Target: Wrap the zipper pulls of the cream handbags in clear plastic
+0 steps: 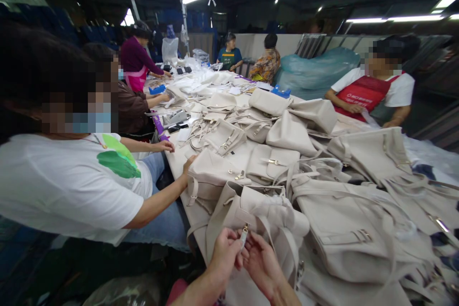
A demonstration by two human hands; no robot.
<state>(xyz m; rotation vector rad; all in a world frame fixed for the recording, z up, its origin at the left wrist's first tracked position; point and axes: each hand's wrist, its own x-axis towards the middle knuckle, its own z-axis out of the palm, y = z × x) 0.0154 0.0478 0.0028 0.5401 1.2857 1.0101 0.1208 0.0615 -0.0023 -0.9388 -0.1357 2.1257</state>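
My left hand (226, 248) and my right hand (258, 254) meet at the front of a cream bag (247, 205) near the table's front edge. Between their fingertips is a small metal clasp (244, 233) with a pale, wrapped-looking tab hanging from the bag. The fingers of my left hand are closed on the clasp's tab. My right hand is curled beside it, its fingertips against the same tab. The bag stands partly upright, its top open toward the left, with straps looping down on its right side.
Cream bags (344, 229) are heaped along the table (175, 153). At the left, a person in a white shirt (71, 177) reaches toward a neighbouring bag (215, 169). A person in a red apron (373, 93) is across the table; others work farther back.
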